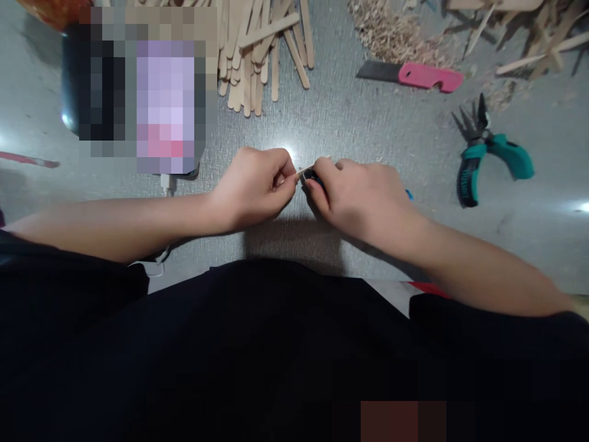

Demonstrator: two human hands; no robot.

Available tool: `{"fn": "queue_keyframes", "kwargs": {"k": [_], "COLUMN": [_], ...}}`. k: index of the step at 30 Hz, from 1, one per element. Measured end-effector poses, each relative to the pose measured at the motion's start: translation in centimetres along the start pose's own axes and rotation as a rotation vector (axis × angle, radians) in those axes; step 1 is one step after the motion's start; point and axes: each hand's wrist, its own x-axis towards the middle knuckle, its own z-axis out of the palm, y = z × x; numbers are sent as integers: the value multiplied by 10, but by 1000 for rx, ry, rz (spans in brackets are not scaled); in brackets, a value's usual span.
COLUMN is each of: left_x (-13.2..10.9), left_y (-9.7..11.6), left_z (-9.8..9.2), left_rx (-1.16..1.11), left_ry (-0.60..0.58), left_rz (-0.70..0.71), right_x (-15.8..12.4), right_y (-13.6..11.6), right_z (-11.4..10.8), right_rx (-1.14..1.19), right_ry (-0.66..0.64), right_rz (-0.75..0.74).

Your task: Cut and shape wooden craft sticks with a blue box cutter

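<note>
My left hand (257,184) is closed in a pinch on one end of a thin wooden stick (304,169). Close to its right, my right hand (363,190) is wrapped around a small dark tool (314,176), whose kind I cannot make out because the fingers cover most of it. A bit of blue shows beyond the far side of that hand. The stick runs between the two hands, against the right index finger and just over the dark tool.
Flat wooden craft sticks (248,80) lie piled at the back. Wood shavings (396,34) are heaped behind a pink-handled knife (430,77). Teal-handled pliers (478,150) lie spread at right. At left are a blurred-out phone-like object (165,104) with a white cable and a red pencil-like stick (27,160).
</note>
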Motion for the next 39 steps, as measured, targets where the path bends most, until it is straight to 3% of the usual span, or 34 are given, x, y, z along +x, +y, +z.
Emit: {"fn": "queue_keyframes", "kwargs": {"k": [6, 12, 15, 19, 23, 25, 28, 33, 36, 39], "left_x": [-1, -6, -8, -7, -4, -5, -8, -11, -10, -6], "left_y": [-3, -1, 0, 1, 4, 6, 4, -1, 1, 6], "left_z": [1, 2, 2, 1, -2, -2, 2, 6, -1, -8], "left_rx": [-154, -569, -610, -548, -405, -317, -261, -297, -184, 5], "left_ry": [76, -38, -67, -101, -136, -138, -58, 63, 11, -77], "left_rz": [-117, -172, -142, -100, -91, -113, -112, -38, 20, -8], "right_x": [2, -1, -3, -4, -7, -8, -8, -3, 3, 8], "right_y": [17, 23, 19, 12, 9, 9, 12, 19, 26, 34], "right_z": [-7, 3, 5, 2, -1, -2, -1, 6, 7, 3], "right_rx": [45, 213, 260, 319, 496, 527, 521, 464, 415, 385], "right_ry": [-76, 220, 261, 195, 296, 262, 191, 178, 184, 164], "right_rz": [-107, -133, -118, -126, -297, -300, -286, -298, -345, -343]}}
